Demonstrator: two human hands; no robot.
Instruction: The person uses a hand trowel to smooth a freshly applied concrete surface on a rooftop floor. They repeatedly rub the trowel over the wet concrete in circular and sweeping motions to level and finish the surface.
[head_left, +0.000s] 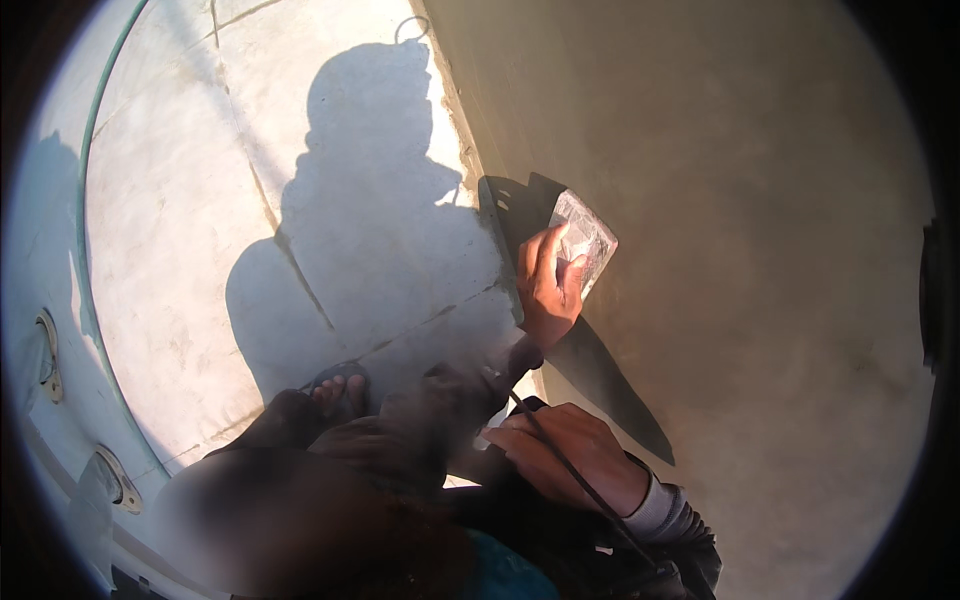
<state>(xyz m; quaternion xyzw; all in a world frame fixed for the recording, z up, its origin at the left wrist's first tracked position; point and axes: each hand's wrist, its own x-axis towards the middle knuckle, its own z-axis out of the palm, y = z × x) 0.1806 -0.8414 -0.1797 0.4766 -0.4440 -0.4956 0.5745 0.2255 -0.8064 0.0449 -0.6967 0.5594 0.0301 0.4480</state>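
My left hand (550,280) grips a small pale, scuffed rectangular block (590,240) against the smooth grey-beige surface (760,300); the block and hand cast a dark shadow there. My right hand (570,455) is lower, at my lap, with fingers curled at a small whitish thing (490,436) that I cannot make out. A thin dark cord runs diagonally over this hand. My foot in a sandal (340,392) shows below on the pale paving.
Sunlit paving (170,250) with joints and my shadow lies to the left, bordering the grey-beige surface. A green hose (85,220) curves along the far left, near two metal fittings (128,495). A blurred patch covers the lower middle.
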